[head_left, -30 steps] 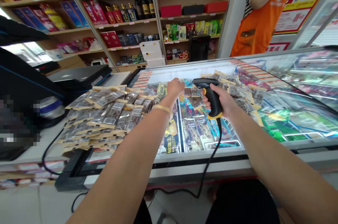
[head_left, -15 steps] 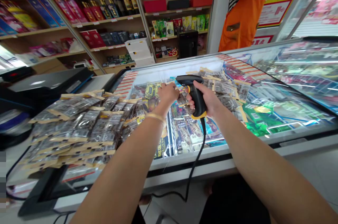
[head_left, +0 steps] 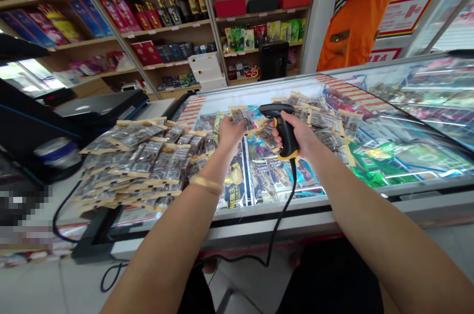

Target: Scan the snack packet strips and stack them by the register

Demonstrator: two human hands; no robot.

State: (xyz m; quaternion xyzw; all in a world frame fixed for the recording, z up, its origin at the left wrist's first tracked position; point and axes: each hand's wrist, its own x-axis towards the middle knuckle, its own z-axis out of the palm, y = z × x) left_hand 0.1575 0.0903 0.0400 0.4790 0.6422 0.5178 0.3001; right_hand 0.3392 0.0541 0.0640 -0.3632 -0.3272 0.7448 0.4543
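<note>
My right hand (head_left: 301, 137) is wrapped round the handle of a black and yellow barcode scanner (head_left: 286, 131), whose head points left. A cable hangs from its base. To the left of the scanner, my left hand (head_left: 230, 134) is closed, with a small clear packet (head_left: 240, 117) of dark contents and a tan top strip at its fingertips. Beside my left forearm lies a large heap of similar packets (head_left: 148, 161). More of these packets (head_left: 328, 131) are spread to the right of the scanner, on the glass top of the freezer.
Under the glass are bagged goods (head_left: 272, 178) and green packages (head_left: 374, 158). A dark device (head_left: 107, 109) stands at the left, near a blue and white roll (head_left: 57, 151). Shelves (head_left: 163, 30) line the back. A person in an orange apron (head_left: 355, 27) stands beyond the freezer.
The view has turned a little left, so the scene sits further right. My left hand has drawn away from the scanner, and a packet now shows at its fingers. The right hand still holds the scanner.
</note>
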